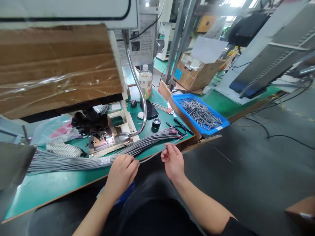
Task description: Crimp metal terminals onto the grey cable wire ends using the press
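A single thin grey cable stretches between my two hands just off the table's front edge. My left hand is closed on it, next to a long bundle of grey cables lying along the table. Farther right, the fingertips of my right hand pinch the same cable. Its thin reddish end sticks out beyond them. A piece of clear tape wraps the bundle, and reddish wire tips show at the bundle's right end.
A machine with a flexible metal lamp stands behind the bundle. On the green table are a bottle, a phone, a black round container and pens. A blue tray holds many short grey pieces.
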Available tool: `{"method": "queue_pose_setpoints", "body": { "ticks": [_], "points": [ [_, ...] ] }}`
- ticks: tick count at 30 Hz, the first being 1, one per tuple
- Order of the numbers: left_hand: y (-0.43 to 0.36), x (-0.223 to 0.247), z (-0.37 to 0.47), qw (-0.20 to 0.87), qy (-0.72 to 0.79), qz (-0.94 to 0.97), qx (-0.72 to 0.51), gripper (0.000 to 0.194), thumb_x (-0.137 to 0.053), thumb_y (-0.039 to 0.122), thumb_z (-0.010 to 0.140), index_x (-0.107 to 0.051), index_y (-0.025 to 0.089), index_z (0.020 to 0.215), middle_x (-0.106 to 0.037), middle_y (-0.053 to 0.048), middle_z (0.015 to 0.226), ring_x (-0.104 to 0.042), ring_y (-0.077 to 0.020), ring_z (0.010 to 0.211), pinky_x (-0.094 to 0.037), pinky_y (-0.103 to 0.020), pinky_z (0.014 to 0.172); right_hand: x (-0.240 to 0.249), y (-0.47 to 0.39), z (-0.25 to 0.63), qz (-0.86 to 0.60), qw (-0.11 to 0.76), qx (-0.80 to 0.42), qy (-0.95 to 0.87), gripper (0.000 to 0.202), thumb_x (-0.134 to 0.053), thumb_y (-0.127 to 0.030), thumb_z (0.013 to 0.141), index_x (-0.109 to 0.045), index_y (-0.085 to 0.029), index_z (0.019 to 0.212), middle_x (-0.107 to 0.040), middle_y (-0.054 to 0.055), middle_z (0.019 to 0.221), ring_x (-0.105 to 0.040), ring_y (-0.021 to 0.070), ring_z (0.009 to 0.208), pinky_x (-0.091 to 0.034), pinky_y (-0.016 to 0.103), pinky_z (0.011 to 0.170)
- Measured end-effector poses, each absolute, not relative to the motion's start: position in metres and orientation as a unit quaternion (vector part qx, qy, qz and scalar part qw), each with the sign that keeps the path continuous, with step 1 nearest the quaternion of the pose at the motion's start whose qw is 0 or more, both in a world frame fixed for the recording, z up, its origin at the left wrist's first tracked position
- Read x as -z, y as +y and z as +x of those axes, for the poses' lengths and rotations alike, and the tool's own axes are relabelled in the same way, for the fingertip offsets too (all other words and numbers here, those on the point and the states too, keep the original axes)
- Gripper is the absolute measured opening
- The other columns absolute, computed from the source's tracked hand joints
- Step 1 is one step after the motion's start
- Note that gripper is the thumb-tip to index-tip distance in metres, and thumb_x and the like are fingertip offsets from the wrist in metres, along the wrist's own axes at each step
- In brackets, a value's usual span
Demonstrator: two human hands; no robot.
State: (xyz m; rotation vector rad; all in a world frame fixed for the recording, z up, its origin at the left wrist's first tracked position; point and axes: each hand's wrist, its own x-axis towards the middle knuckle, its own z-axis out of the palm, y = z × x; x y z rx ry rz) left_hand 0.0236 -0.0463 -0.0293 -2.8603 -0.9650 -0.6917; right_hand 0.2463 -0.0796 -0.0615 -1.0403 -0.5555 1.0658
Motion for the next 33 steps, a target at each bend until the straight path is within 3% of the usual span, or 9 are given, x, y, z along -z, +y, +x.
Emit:
{"method": "queue_pose_setpoints", "body": {
  "ticks": [3, 5, 10, 15, 19, 27, 30, 33],
  "points": [
    [-0.063, 0.028, 0.010, -0.064, -0.304, -0.913, 0.266, 0.011, -0.063, 0.020, 0.093, -0.067, 0.019, 0.103, -0.070, -0.007, 0.095, -0.063, -0.0235, 0.091, -0.050, -0.042, 0.089, 0.056, -0.093, 0.240, -0.456, 0.659, -0.498, -0.331, 0.034, -0.066, -0.054, 0.090, -0.071, -0.020, 0.086, -0.055, -0.005, 0.054, -0.044, 0.0075, 0.044, -0.032, 0.019, 0.042],
    [-0.072, 0.024, 0.005, -0.180, -0.340, -0.865, 0.323, 0.012, -0.061, 0.022, 0.094, -0.068, 0.020, 0.104, -0.072, -0.006, 0.095, -0.066, -0.0214, 0.091, -0.053, -0.038, 0.089, 0.048, -0.099, 0.226, -0.435, 0.597, -0.541, -0.402, 0.033, -0.073, -0.048, 0.087, -0.073, -0.017, 0.077, -0.056, -0.003, 0.049, -0.044, 0.0086, 0.042, -0.031, 0.021, 0.042],
    [-0.078, 0.006, 0.003, -0.422, -0.449, -0.641, 0.458, 0.018, -0.062, 0.033, 0.095, -0.071, 0.018, 0.097, -0.075, -0.007, 0.090, -0.071, -0.0193, 0.083, -0.057, -0.030, 0.074, 0.029, -0.094, 0.176, -0.383, 0.427, -0.573, -0.586, 0.037, -0.063, -0.045, 0.093, -0.070, -0.018, 0.069, -0.053, -0.002, 0.052, -0.045, 0.0107, 0.049, -0.035, 0.023, 0.049],
    [-0.065, 0.001, -0.010, -0.535, -0.471, -0.501, 0.490, 0.026, -0.067, 0.041, 0.090, -0.068, 0.015, 0.090, -0.074, -0.004, 0.072, -0.067, -0.0157, 0.059, -0.052, -0.026, 0.056, 0.030, -0.076, 0.142, -0.382, 0.384, -0.596, -0.593, 0.041, -0.062, -0.051, 0.092, -0.059, -0.020, 0.065, -0.050, -0.004, 0.052, -0.042, 0.0111, 0.048, -0.034, 0.024, 0.047],
    [-0.056, 0.003, -0.020, -0.536, -0.512, -0.466, 0.483, 0.025, -0.070, 0.038, 0.087, -0.066, 0.017, 0.099, -0.077, -0.003, 0.071, -0.071, -0.0178, 0.063, -0.054, -0.027, 0.062, 0.038, -0.065, 0.133, -0.402, 0.375, -0.598, -0.583, 0.040, -0.065, -0.047, 0.091, -0.051, -0.020, 0.063, -0.047, -0.004, 0.055, -0.038, 0.0103, 0.050, -0.030, 0.024, 0.048],
    [-0.037, -0.006, -0.020, -0.470, -0.582, -0.512, 0.423, 0.014, -0.062, 0.029, 0.088, -0.062, 0.020, 0.078, -0.075, -0.001, 0.069, -0.068, -0.0169, 0.060, -0.047, -0.024, 0.056, 0.050, -0.049, 0.130, -0.414, 0.397, -0.634, -0.518, 0.033, -0.071, -0.044, 0.086, -0.053, -0.021, 0.072, -0.050, -0.005, 0.060, -0.040, 0.0091, 0.049, -0.032, 0.022, 0.047],
    [-0.029, -0.014, -0.018, -0.414, -0.604, -0.553, 0.398, 0.015, -0.059, 0.023, 0.086, -0.064, 0.020, 0.072, -0.075, 0.000, 0.070, -0.065, -0.0149, 0.060, -0.043, -0.024, 0.055, 0.045, -0.036, 0.136, -0.418, 0.443, -0.648, -0.456, 0.028, -0.066, -0.047, 0.090, -0.055, -0.022, 0.082, -0.050, -0.008, 0.057, -0.038, 0.0078, 0.041, -0.029, 0.021, 0.041],
    [-0.024, -0.021, -0.016, -0.397, -0.610, -0.567, 0.386, 0.017, -0.058, 0.020, 0.085, -0.063, 0.019, 0.069, -0.073, 0.002, 0.070, -0.065, -0.0148, 0.064, -0.044, -0.024, 0.059, 0.030, -0.019, 0.140, -0.445, 0.436, -0.618, -0.480, 0.028, -0.063, -0.045, 0.092, -0.058, -0.020, 0.079, -0.049, -0.006, 0.054, -0.043, 0.0091, 0.044, -0.035, 0.022, 0.045]
  ]
}}
